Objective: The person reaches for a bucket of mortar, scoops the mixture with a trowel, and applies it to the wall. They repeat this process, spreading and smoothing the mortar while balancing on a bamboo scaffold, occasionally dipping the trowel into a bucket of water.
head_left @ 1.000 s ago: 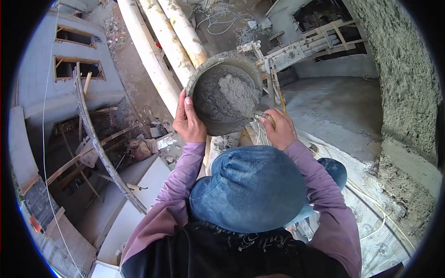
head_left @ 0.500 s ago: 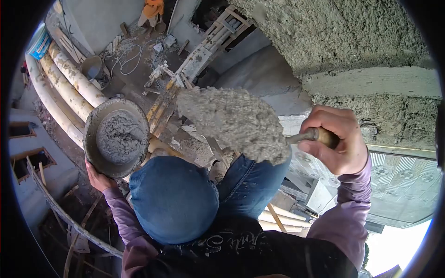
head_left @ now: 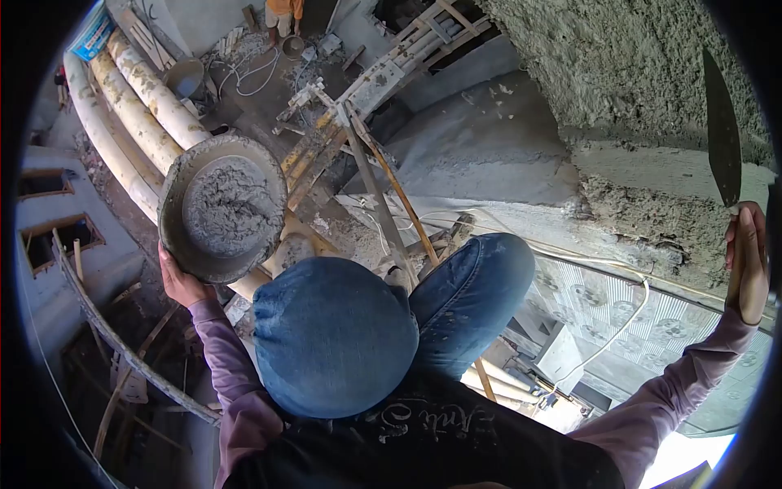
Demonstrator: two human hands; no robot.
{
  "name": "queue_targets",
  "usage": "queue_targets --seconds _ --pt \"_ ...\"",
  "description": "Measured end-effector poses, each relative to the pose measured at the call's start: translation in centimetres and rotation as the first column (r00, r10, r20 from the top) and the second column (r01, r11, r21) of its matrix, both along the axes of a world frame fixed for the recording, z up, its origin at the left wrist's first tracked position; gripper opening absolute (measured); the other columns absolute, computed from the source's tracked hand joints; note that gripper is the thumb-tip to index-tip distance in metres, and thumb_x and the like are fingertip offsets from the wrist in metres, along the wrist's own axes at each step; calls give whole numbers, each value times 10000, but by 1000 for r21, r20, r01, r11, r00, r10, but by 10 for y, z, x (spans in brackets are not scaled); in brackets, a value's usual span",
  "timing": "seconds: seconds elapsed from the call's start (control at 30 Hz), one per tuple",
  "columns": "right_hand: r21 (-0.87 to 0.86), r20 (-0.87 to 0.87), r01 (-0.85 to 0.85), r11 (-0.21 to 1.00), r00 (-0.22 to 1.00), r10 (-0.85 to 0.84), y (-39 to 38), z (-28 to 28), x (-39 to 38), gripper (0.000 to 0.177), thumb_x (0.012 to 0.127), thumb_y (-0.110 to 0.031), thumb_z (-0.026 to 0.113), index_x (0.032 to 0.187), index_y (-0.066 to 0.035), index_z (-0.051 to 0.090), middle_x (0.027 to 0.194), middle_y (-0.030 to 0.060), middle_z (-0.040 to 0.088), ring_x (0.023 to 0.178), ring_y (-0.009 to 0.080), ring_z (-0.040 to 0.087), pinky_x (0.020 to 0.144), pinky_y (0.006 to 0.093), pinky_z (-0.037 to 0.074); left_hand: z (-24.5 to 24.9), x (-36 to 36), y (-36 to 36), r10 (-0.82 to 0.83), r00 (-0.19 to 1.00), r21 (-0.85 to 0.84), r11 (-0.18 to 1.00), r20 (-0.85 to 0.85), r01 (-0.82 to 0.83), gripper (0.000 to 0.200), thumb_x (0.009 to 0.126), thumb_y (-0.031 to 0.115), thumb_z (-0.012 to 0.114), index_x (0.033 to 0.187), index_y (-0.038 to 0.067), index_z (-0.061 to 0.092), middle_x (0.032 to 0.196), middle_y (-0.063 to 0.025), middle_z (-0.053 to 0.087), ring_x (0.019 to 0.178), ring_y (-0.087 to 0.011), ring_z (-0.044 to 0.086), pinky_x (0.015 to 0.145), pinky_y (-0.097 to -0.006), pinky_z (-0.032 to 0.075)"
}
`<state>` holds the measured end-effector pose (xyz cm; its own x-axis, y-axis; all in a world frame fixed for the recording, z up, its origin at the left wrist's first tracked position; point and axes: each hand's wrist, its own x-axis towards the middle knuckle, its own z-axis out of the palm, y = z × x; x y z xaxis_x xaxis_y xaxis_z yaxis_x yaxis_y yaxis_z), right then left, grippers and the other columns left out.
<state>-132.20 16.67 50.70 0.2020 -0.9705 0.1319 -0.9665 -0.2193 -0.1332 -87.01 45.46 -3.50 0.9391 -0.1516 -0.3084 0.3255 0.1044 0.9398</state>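
Observation:
My left hand (head_left: 181, 283) grips the lower rim of a round metal pan (head_left: 173, 236) holding wet grey mortar (head_left: 226, 204), out to my left. My right hand (head_left: 747, 262) is at the far right edge, closed on the handle of a trowel (head_left: 722, 134) whose dark blade points up and looks bare. The blade stands against the rough grey plastered wall (head_left: 627, 65). My knees in blue jeans (head_left: 338, 334) fill the middle, bent beneath me.
Thick pale bamboo poles (head_left: 134, 110) run under the pan at the left. A wooden scaffold frame (head_left: 366, 155) and a white cable (head_left: 619, 318) lie below. Far down are a bucket (head_left: 186, 77), loose wires, rubble and a person in orange (head_left: 281, 10).
The loaded trowel swung from mid-view up to the far right against the wall, and its mortar heap is gone from the blade. The pan stayed in my left hand.

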Motion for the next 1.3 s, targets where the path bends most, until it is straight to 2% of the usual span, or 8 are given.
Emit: queue_targets --seconds 0.1,0.17,0.2,0.5,0.63,0.97,1.23,1.3 --pt "171 -365 -77 982 921 136 -15 -60 64 214 984 -207 576 991 -1 635 701 50 564 576 106 473 545 259 392 -7 -8 6 19 996 -9 1000 86 -18 443 1044 289 509 1343 -33 560 1285 -143 620 1110 -224 608 974 -347 492" --pt "68 -238 -585 809 778 582 -15 -153 104 202 845 -81 688 1006 25 627 816 200 637 736 330 637 691 400 485 -5 -17 4 43 994 -31 999 100 -41 429 1042 267 516 1336 -42 560 1272 -151 625 1093 -217 616 961 -335 500" --pt "229 -215 -549 804 777 592 -18 -189 133 224 792 -61 708 987 9 622 853 209 635 762 401 633 698 434 483 -1 -21 1 44 994 -70 997 100 -37 426 1043 261 516 1335 -47 558 1251 -147 637 1083 -209 619 960 -329 500" --pt "589 -58 -632 503 588 806 65 -485 291 249 822 -186 671 955 23 643 1007 237 653 897 423 661 782 479 544 25 -49 -34 -9 975 -15 1000 221 12 374 1034 155 539 1342 -57 557 1220 -129 659 1104 -146 600 1002 -275 447" --pt "570 153 -637 518 702 695 86 -462 262 249 860 -189 657 1003 14 643 995 234 648 917 427 645 804 483 526 23 -47 -33 -42 964 46 998 263 31 375 1035 147 534 1345 -63 549 1233 -138 656 1124 -155 600 1016 -288 446" --pt "427 502 -684 592 724 474 77 -449 198 279 856 -239 669 1000 -13 592 956 192 634 945 406 615 831 475 478 24 -36 -30 -103 972 38 995 209 97 405 1039 221 533 1343 -45 566 1228 -131 649 1063 -161 599 959 -291 467" --pt "226 241 -659 717 751 615 39 -227 104 244 788 -124 779 936 -11 621 799 135 601 651 329 612 577 390 471 -9 17 1 -55 998 31 998 -7 55 497 1032 300 522 1379 -55 515 1385 -169 541 1203 -259 557 1029 -374 452" --pt "346 178 -589 730 806 565 37 -166 91 217 798 -140 768 901 9 647 768 168 646 691 358 648 599 410 494 -22 24 11 -76 997 54 996 11 76 509 1032 314 512 1381 -57 512 1391 -160 537 1222 -262 544 1047 -382 435"
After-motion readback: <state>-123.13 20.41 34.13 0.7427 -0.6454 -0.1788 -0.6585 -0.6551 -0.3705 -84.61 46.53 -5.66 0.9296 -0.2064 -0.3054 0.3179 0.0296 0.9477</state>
